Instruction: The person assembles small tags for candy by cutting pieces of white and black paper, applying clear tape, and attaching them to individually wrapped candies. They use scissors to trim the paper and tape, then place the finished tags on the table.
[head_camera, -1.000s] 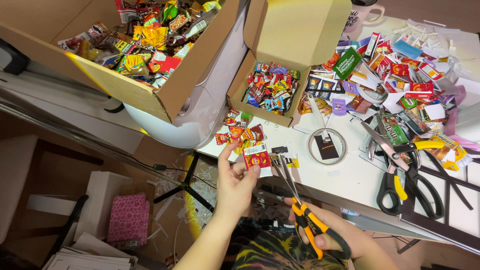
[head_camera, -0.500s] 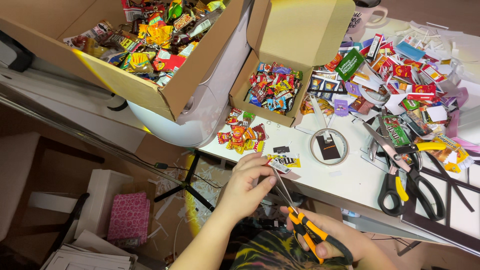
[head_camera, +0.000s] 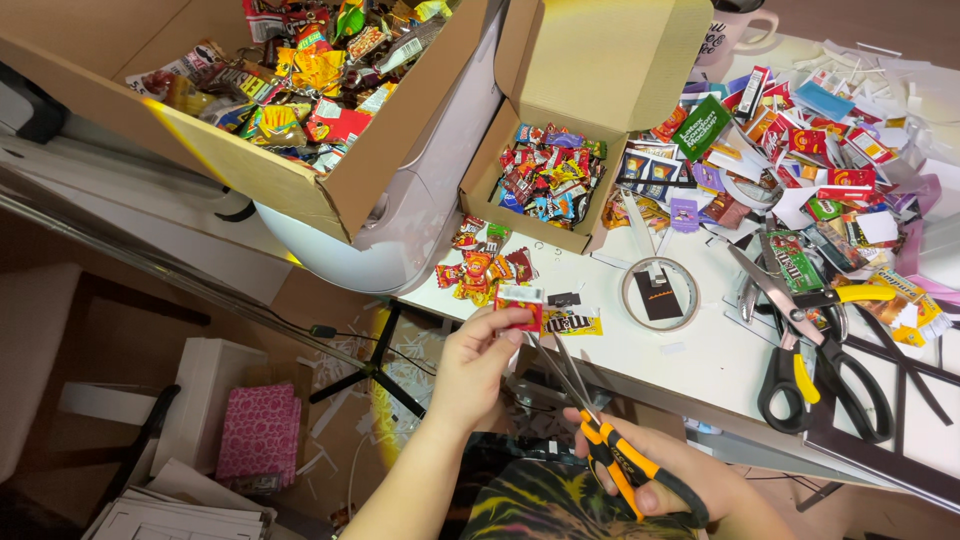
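Right hand (head_camera: 665, 480) grips orange-handled scissors (head_camera: 600, 430), blades slightly parted, tips at packet. Left hand (head_camera: 480, 355) pinches small red packet (head_camera: 520, 305) at white table (head_camera: 720, 350) edge. Beyond: yellow packet (head_camera: 573, 323), tape ring (head_camera: 660, 293), small cardboard box (head_camera: 545, 185) of packets.

A white table (head_camera: 720, 360) spreads beyond the fingers, lit brightly from above. Left of and below them the brown floor (head_camera: 60, 300) lies in shadow, scattered with white paper scraps (head_camera: 345, 400). A black stand leg (head_camera: 375, 365) crosses it, near a white box (head_camera: 205, 385) holding pink patterned paper (head_camera: 258, 435).
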